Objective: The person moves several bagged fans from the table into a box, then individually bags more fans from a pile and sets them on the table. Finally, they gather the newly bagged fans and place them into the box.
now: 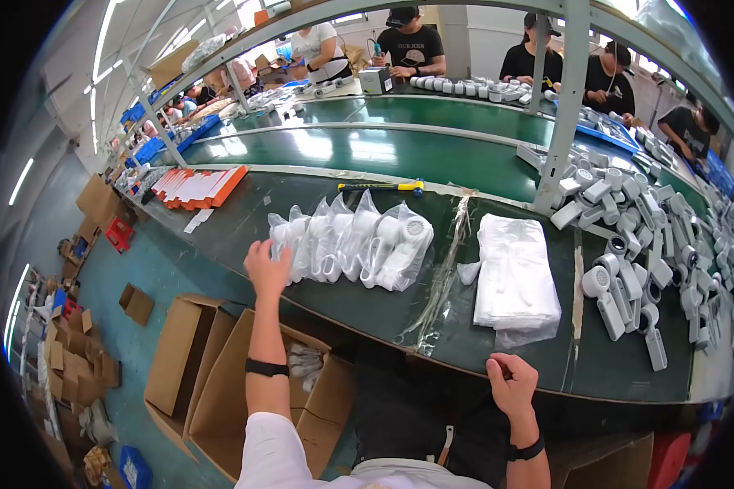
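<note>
My left hand point(267, 267) is at the left end of a row of clear plastic bags point(351, 240) on the dark green bench. Its fingers are spread and reach the edge of the leftmost bag. Each bag holds a white device with a round head and a handle, like a small handheld fan. At the bench's front edge my right hand point(512, 381) is loosely curled, with nothing visible in it. Just beyond it lies a stack of flat, empty-looking plastic bags point(514, 273).
A yellow and black hammer point(382, 187) lies behind the row. Loose white and grey devices point(620, 269) are heaped at the right. Orange-edged trays point(200, 187) sit far left. An open cardboard box point(322, 432) stands below my left arm. Several people work across the green conveyor point(302, 145).
</note>
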Motion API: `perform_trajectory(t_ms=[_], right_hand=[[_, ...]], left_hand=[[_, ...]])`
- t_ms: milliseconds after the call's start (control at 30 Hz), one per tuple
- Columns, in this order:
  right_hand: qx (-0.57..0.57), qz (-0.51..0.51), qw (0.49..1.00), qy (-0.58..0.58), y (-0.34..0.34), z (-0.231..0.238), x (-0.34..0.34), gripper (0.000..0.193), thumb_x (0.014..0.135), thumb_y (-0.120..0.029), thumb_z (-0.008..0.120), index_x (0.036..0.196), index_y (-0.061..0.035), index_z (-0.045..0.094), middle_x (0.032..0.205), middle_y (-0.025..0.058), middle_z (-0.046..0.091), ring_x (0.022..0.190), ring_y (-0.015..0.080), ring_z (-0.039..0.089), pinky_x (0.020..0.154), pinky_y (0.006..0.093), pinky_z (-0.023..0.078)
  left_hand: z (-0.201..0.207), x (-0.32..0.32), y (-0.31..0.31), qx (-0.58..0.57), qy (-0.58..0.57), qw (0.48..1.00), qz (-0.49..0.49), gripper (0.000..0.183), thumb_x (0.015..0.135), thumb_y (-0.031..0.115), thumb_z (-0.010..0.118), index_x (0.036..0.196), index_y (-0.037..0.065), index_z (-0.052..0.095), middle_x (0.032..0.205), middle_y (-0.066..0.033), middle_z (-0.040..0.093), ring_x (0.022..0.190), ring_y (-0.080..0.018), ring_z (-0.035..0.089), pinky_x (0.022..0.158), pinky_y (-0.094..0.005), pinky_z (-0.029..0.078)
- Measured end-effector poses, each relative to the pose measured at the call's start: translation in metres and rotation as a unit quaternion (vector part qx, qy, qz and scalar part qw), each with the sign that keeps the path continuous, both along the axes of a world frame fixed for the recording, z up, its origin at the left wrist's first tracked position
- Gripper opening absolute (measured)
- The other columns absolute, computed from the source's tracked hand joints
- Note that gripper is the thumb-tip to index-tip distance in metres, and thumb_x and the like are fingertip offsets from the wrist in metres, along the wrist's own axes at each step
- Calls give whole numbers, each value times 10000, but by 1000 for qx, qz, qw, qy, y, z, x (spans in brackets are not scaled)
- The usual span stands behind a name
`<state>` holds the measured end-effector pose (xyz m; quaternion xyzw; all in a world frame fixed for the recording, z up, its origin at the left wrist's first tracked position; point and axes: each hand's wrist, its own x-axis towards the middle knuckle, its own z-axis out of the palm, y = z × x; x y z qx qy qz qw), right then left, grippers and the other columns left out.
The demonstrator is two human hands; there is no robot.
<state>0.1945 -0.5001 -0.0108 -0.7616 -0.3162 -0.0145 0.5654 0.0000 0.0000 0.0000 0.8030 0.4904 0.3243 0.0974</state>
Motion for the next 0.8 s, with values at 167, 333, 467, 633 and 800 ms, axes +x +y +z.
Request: perform_trajectory(t_ms=[167, 333, 467, 633, 800], right_hand=[[5, 1, 999, -39, 8, 1, -1, 94, 802, -92, 736, 841, -18, 693, 636, 68, 603, 526, 129, 556, 505, 249, 437], [7, 16, 999, -34, 6, 0, -2, 88, 838, -77, 708, 847, 4, 675, 655, 50, 597, 555, 87, 523, 522, 237, 416], [0, 12, 998, -63, 8, 1, 1, 84, 832, -75, 709, 845, 1, 674, 645, 54, 583, 545, 99, 518, 517, 239, 408], [1, 28, 997, -77, 12, 2, -2, 80, 832, -70, 702, 838, 2, 668, 638, 51, 563, 539, 101, 500, 506, 245, 391], [1, 1, 998, -64, 5, -4, -3, 73, 804, -64, 714, 826, -11, 668, 618, 59, 547, 519, 138, 508, 489, 263, 384]], left_hand=[[68, 51, -70, -81, 164, 983, 33, 726, 739, 610, 679, 1312, 182, 551, 1521, -87, 300, 1385, -405, 257, 953, -760, 283], [70, 55, -60, -187, 225, 956, 8, 827, 702, 631, 706, 1379, 205, 496, 1544, -52, 257, 1417, -422, 182, 970, -783, 255], [60, 62, -53, -178, 220, 959, 0, 845, 682, 598, 733, 1389, 213, 477, 1543, -55, 256, 1413, -431, 185, 955, -781, 277], [43, 48, -42, -80, 188, 979, -13, 798, 684, 509, 750, 1380, 234, 474, 1525, -56, 277, 1407, -434, 194, 933, -774, 330], [47, 68, -62, -117, 277, 954, -22, 624, 724, 423, 719, 1301, 250, 558, 1470, -54, 345, 1374, -415, 256, 910, -769, 368]])
